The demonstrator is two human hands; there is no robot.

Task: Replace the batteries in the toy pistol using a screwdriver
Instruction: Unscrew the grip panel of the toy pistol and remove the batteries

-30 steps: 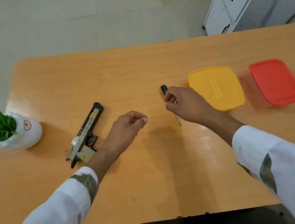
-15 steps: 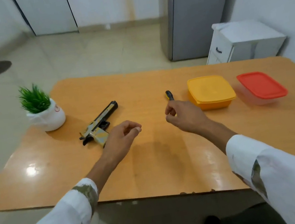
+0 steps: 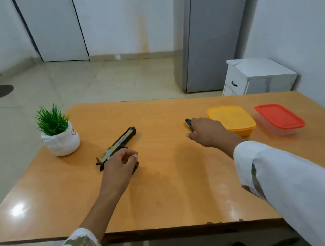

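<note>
The toy pistol (image 3: pixel 120 142), black with a yellow camouflage pattern, lies on the orange table (image 3: pixel 169 189) left of the middle, its barrel pointing to the far right. My left hand (image 3: pixel 119 167) hovers at its near end with loosely curled fingers and hides the grip; whether it touches is unclear. To the right, my right hand (image 3: pixel 209 134) grips the screwdriver (image 3: pixel 188 123). Only the black and yellow end of the handle sticks out past my fingers; the shaft is hidden.
A small green plant in a white pot (image 3: pixel 59 136) stands at the table's far left. A yellow box (image 3: pixel 230 119) and a red-lidded box (image 3: pixel 279 117) sit right of my right hand. Beyond the table are a white cabinet (image 3: pixel 258 77) and a grey fridge (image 3: pixel 205 28).
My head has tilted up, so the room now shows. My left hand has moved left to the pistol's grip. My right hand still holds the screwdriver by the yellow box.
</note>
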